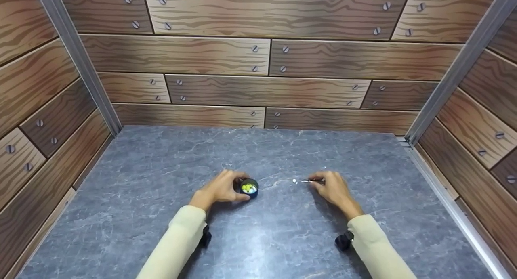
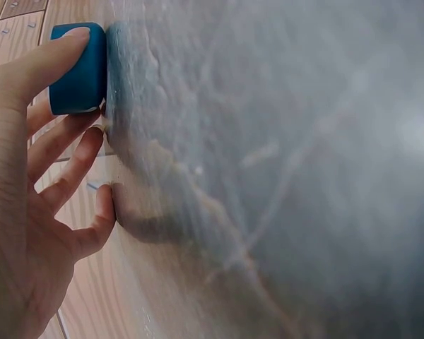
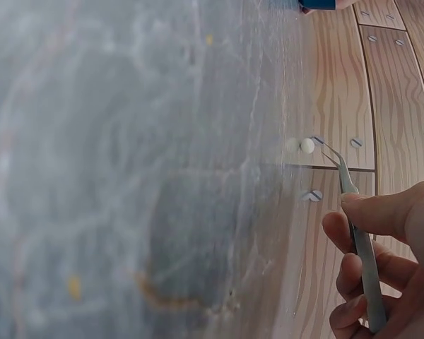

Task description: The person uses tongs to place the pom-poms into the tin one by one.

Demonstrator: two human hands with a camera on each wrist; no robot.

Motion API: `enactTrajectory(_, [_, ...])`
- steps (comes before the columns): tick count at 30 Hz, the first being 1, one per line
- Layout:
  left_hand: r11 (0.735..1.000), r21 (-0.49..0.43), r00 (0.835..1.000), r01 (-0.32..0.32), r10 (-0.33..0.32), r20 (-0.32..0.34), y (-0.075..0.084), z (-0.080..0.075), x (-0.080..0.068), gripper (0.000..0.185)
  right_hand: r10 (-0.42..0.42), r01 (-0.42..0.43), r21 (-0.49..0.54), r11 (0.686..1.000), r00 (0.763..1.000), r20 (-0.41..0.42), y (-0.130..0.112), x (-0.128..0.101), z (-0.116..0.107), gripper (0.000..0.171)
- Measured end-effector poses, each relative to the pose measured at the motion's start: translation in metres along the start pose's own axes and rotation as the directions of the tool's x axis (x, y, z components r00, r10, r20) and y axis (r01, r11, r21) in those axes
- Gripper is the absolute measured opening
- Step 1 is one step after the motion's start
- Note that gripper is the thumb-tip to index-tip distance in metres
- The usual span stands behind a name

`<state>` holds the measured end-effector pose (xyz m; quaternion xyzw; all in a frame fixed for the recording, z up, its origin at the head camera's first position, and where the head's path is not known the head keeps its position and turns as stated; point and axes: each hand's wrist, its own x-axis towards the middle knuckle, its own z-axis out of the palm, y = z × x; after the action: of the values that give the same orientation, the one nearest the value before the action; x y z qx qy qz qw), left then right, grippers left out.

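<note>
My left hand (image 1: 224, 187) grips a small round blue container (image 1: 254, 195) standing on the table, thumb on the near side and fingers on the far side. Inside it lie several yellow-green pieces (image 1: 247, 188) and something whitish. In the left wrist view the thumb presses the smooth wall of the container (image 2: 78, 78). To the right, my right hand (image 1: 334, 188) pinches metal tweezers (image 3: 367, 265) with fine bent tips. A small white ball (image 3: 307, 145) rests on the table just beyond the tips, which look slightly apart and apparently not touching it.
The grey marbled tabletop (image 1: 161, 162) runs back to a wood-patterned wall (image 1: 218, 61). Similar panels and metal corner posts (image 1: 87, 69) stand at both sides. A dark wrist camera (image 1: 344, 241) hangs under the right sleeve.
</note>
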<state>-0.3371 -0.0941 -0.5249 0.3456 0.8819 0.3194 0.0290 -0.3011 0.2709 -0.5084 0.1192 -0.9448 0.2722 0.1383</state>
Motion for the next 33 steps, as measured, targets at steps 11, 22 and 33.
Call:
enactTrajectory(11, [1.0,0.008,1.0,-0.003,0.003,-0.001,0.0,-0.0009,-0.0001,0.057,0.021,-0.021,0.001,1.0,1.0,-0.003,-0.0017,0.0014,0.0019,0.016])
enactTrajectory(22, [1.0,-0.002,1.0,0.031,-0.031,0.004,0.001,-0.0003,0.0,0.059,0.028,-0.028,-0.009,1.0,0.999,-0.018,-0.0043,0.0033,0.0061,0.015])
enactTrajectory(33, [0.999,-0.004,0.999,0.037,-0.037,0.014,0.0014,-0.0002,0.0006,0.06,0.034,-0.034,-0.005,0.999,0.999,-0.01,-0.0048,0.0034,0.0081,0.014])
